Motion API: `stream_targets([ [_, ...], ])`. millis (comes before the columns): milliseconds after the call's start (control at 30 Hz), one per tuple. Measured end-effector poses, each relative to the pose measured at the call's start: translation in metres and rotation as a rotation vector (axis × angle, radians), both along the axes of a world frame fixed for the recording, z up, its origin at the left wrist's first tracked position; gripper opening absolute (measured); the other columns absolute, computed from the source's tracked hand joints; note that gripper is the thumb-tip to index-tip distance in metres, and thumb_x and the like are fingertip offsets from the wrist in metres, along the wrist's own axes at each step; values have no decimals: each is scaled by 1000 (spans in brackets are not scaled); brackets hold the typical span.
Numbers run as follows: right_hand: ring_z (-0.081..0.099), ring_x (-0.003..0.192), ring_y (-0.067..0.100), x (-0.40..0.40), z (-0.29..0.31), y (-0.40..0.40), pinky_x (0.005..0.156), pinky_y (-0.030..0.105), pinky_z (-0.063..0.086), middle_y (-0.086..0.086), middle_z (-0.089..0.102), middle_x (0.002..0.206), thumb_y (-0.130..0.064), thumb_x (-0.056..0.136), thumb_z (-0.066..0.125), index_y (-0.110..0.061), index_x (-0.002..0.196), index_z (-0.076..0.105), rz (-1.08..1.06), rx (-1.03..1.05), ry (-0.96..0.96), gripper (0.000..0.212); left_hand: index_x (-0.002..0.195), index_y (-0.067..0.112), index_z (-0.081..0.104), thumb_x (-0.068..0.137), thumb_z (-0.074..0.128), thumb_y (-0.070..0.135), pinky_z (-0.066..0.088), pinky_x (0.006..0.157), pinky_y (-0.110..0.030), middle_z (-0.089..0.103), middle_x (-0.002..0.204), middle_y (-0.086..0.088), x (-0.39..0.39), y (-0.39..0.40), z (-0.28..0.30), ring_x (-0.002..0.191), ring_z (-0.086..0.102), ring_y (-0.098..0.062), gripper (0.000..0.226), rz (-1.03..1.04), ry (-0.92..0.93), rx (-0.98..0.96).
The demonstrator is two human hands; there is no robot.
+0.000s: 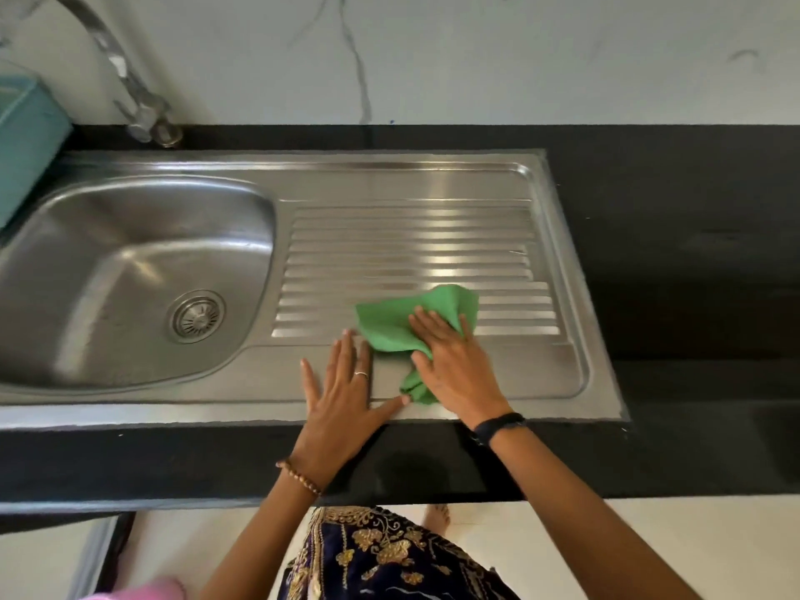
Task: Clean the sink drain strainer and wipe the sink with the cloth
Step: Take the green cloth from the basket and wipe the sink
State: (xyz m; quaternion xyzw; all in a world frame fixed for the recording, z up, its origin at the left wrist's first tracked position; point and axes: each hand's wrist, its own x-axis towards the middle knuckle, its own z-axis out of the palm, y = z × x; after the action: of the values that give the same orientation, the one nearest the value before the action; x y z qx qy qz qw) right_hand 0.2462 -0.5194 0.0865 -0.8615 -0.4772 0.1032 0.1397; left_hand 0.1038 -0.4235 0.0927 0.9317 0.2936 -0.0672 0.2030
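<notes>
1. Head view: green cloth [400,326] spread on the ribbed drainboard [411,240] of the steel sink [562,383], at about 5 o'clock on the ribbed area, crumpled toward the front rim.
2. Right hand [454,365] flat on the cloth, fingers straight and pressing down – not curled round it.
3. Left hand [342,400] just beside at 9 o'clock of the cloth, fingers straight and splayed on bare steel, holding nothing; thumb tip touching or nearly touching the cloth's bunched corner.
4. Drain strainer [197,316] seated in the basin floor, well apart at 9 o'clock, looking clean.
5. Faucet [147,110] at 11 o'clock; teal container [26,140] at the far left edge.
6. Likely step: wiping the drainboard. Best done along the grooves – not across them – with even palm pressure, cloth kept flat under the fingers, strokes overlapping toward the basin.
</notes>
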Motion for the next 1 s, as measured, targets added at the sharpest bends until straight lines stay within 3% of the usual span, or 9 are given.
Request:
stream_targets([
  [133, 17, 145, 16, 47, 7, -64, 117, 38, -7, 2, 21, 156, -33, 95, 35, -14, 146, 23, -190, -153, -136, 56, 140, 25, -19, 81, 20, 71, -24, 104, -48, -34, 144, 1, 19, -38, -2, 133, -30, -13, 84, -120, 27, -5],
  [233, 18, 144, 20, 70, 15, -100, 118, 44, -3, 7, 23, 156, -34, 96, 32, -10, 146, 22, -289, -295, -250, 57, 137, 28, -22, 71, 4, 75, -22, 106, -50, -34, 143, 1, 23, -42, -3, 131, -30, -14, 85, -153, 58, 20],
  [467, 26, 142, 21, 28, 21, -139, 118, 42, 0, 10, 35, 150, -36, 96, 32, -8, 141, 34, -373, -291, -189, 53, 133, 30, -26, 54, -17, 84, -22, 104, -47, -35, 141, 2, 23, -38, -9, 131, -31, -15, 96, -180, 87, 21],
  [600, 22, 143, 22, 28, 21, -135, 118, 43, 1, 11, 31, 152, -37, 97, 29, -7, 144, 28, -386, -301, -187, 56, 133, 29, -26, 60, -9, 83, -21, 105, -45, -34, 141, 3, 24, -37, -10, 131, -31, -14, 92, -186, 83, 5],
  [800, 8, 146, 21, 70, 14, -109, 118, 43, -5, 9, 15, 157, -34, 98, 21, -6, 147, 12, -354, -300, -174, 57, 133, 28, -23, 57, -13, 85, -21, 107, -42, -32, 141, 4, 23, -38, -9, 132, -28, -13, 96, -185, 40, -2],
  [933, 19, 144, 20, 49, 10, -123, 118, 40, -7, 9, 24, 155, -46, 83, -3, -8, 146, 20, -303, -229, -154, 76, 141, 25, -16, 76, 13, 74, -20, 108, -39, -29, 142, 7, 23, -37, -12, 133, -26, -9, 87, -174, 8, -29],
  [1000, 23, 143, 16, 34, 10, -132, 117, 35, -8, 5, 28, 153, -48, 80, -3, -11, 144, 26, -299, -172, -95, 80, 145, 24, -10, 85, 29, 65, -19, 109, -36, -26, 146, 8, 22, -34, -12, 133, -25, -7, 82, -173, -27, -77],
])
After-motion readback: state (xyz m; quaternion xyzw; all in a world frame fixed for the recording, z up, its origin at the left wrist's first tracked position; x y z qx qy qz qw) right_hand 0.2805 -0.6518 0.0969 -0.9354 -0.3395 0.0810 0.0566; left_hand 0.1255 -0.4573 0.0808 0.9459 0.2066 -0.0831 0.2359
